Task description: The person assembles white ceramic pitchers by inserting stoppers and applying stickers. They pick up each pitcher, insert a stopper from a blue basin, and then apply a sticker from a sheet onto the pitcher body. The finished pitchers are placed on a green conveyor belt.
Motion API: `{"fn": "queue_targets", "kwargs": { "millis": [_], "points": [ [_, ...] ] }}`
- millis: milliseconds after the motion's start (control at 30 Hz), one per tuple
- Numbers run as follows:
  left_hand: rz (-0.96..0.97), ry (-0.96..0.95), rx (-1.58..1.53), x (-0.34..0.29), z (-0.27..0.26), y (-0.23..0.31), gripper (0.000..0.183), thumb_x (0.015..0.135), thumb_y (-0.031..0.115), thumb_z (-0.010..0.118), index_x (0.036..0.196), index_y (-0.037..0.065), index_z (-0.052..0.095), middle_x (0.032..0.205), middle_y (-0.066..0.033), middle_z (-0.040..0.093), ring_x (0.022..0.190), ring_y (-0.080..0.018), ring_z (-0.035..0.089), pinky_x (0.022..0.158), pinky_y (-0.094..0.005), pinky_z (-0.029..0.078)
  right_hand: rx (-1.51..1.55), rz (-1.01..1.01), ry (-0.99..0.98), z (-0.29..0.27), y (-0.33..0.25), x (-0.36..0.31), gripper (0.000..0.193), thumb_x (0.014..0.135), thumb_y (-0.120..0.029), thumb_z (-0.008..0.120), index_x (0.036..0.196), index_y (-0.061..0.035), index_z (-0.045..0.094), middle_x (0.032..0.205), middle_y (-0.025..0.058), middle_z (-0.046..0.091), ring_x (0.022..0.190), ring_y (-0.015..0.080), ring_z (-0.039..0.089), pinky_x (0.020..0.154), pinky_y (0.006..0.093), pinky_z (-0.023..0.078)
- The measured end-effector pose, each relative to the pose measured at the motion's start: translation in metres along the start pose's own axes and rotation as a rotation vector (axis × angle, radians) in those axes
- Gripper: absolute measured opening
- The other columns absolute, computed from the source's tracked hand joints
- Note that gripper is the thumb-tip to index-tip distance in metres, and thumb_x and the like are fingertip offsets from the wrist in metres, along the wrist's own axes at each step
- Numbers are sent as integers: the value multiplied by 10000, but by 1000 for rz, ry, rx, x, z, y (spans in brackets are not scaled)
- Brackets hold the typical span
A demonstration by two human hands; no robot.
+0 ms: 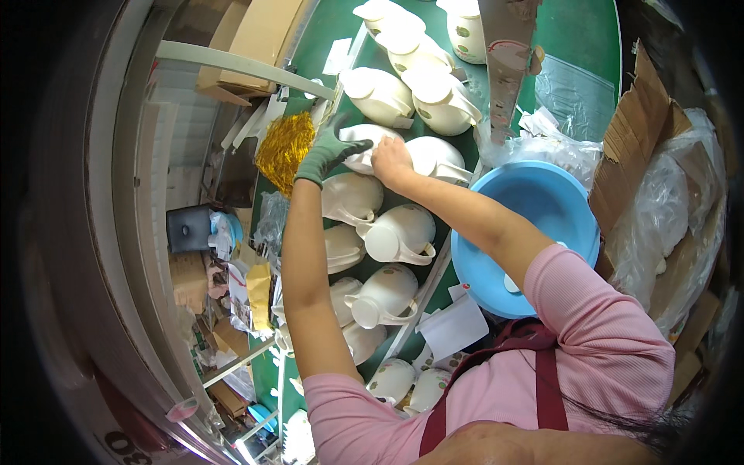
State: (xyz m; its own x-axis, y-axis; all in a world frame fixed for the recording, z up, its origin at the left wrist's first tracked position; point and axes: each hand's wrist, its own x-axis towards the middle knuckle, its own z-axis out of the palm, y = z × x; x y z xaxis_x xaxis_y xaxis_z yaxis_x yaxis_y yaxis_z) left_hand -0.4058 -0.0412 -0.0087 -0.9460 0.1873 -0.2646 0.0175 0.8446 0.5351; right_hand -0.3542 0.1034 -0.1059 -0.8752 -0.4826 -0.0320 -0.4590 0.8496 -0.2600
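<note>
The left hand [328,151], in a green glove, reaches up at the end of a nearly straight forearm, its thumb spread wide from the blurred fingers and lying along the near side of a white pitcher [364,134]. This pitcher lies among others on the green surface [329,23], in the upper middle of the view, between the two hands. The bare right hand [391,161] meets it from the right, knuckles up and fingers bent inward against it; whether they grip it or only press I cannot tell, since the fingertips are hidden. The right forearm slants up and leftward from the pink sleeve [593,310], crossing above the white rail [420,308] and the left rim of the blue basin [477,263]. Room around the hands is tight: a neighbouring white pitcher [434,155] sits just beside the right hand, another [353,198] lies close below both wrists, and more crowd the far side. The gold tinsel bundle [285,155] is just left of the gloved wrist, and the left forearm passes over the near pitchers' left ends. More height than width shows for movement, with the basin's broad hollow opening beneath the right forearm's outer side.
</note>
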Motion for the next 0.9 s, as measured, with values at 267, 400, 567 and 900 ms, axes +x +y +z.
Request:
{"fn": "queue_targets", "kwargs": {
  "millis": [267, 400, 567, 900],
  "points": [
    [6, 3, 689, 4, 22, 11, 784, 576, 339, 899, 1262, 137, 581, 1271, -165, 536, 1209, -376, 519, 1019, -455, 452, -17, -40, -102, -7, 6, 0, 239, 864, -249, 613, 1013, -127, 753, 1097, 76, 680, 1060, 212, 580, 836, 350, 414],
    [263, 31, 940, -5, 29, -35, 744, 604, 360, 883, 1231, 107, 571, 1302, -183, 511, 1210, -379, 516, 1037, -471, 430, -45, -57, -53, -6, -2, -2, 244, 852, -267, 630, 1013, -131, 753, 1067, 62, 687, 1051, 211, 583, 832, 348, 416],
    [-148, -47, 610, -2, 20, -10, 893, 621, 426, 882, 1304, 2, 494, 1351, -249, 477, 1259, -388, 494, 1065, -438, 421, -86, -22, 17, 3, 1, 1, 264, 832, -295, 656, 1015, -129, 747, 1021, 50, 693, 1045, 210, 584, 832, 349, 416],
    [-136, 222, 476, -51, 7, -27, 1006, 703, 597, 793, 1471, 85, 394, 1433, -281, 403, 1295, -430, 456, 1082, -482, 394, -3, -31, -29, -8, 13, 3, 275, 856, -272, 658, 1059, -94, 708, 1193, 79, 657, 1105, 235, 566, 852, 365, 449]
  ]
}}
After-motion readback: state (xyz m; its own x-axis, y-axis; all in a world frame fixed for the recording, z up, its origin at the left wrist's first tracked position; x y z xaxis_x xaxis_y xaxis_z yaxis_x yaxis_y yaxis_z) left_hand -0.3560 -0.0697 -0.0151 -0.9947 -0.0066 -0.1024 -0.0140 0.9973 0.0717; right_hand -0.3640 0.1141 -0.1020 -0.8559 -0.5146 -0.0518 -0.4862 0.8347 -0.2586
